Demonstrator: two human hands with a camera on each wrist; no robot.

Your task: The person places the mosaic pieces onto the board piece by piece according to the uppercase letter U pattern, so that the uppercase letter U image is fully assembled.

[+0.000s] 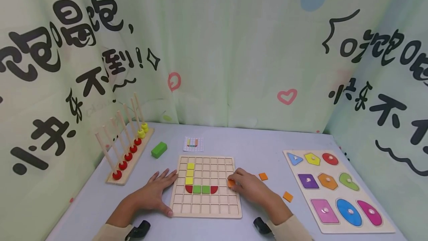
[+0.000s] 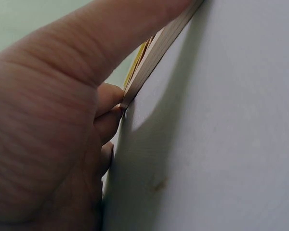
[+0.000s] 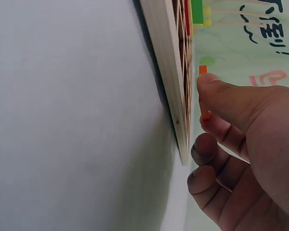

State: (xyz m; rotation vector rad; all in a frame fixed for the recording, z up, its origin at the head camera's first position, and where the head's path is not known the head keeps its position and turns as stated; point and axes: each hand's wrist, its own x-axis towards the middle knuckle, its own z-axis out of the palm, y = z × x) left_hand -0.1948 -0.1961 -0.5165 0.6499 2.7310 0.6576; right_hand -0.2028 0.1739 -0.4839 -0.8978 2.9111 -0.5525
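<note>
A wooden grid board [image 1: 204, 211] lies at the middle of the table. Its cells hold a column of yellow square tiles [image 1: 190, 173], and below them a row with green tiles [image 1: 201, 189] between two red rounded tiles [image 1: 214, 189]. Fingers spread, my left hand [image 1: 155, 192] touches the board's left edge, with the thumb at its lower left corner. My right hand [image 1: 250, 187] pinches an orange tile [image 3: 204, 103] between thumb and finger, over the board's right side. Two more orange square tiles [image 1: 263, 176] lie on the table right of the board.
Behind the board lies a small pattern card [image 1: 193, 144], with a green block [image 1: 159, 150] to its left. A peg rack with red and yellow beads [image 1: 128, 163] stands at the left. On the right is a shape puzzle board [image 1: 337, 196] with knobbed pieces.
</note>
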